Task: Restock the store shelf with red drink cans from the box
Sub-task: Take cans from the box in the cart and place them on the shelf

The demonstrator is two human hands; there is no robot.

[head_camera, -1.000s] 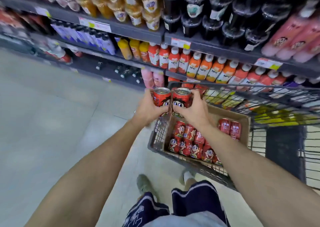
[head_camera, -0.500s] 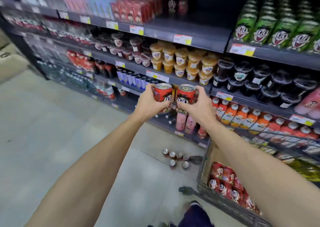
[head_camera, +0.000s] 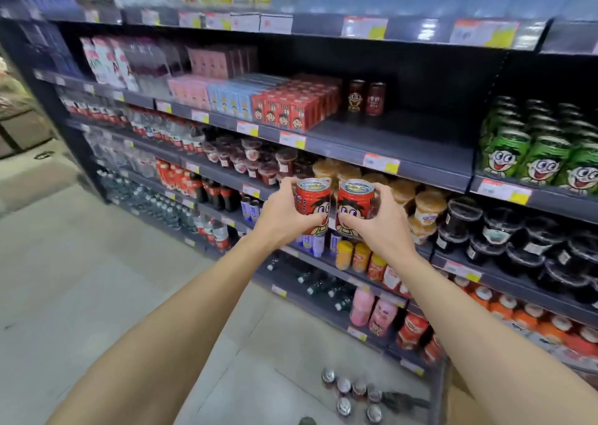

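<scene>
My left hand grips one red cartoon-face can, my right hand grips another. Both upright, side by side, nearly touching, held in front of the dark shelf, below its bare stretch. Two dark red cans stand at the back of that shelf, beside red cartons. Loose silver-topped cans on the floor by the shelf's base.

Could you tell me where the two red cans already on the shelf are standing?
The two shelved red cans stand upright beside the red cartons, on their right.
</scene>
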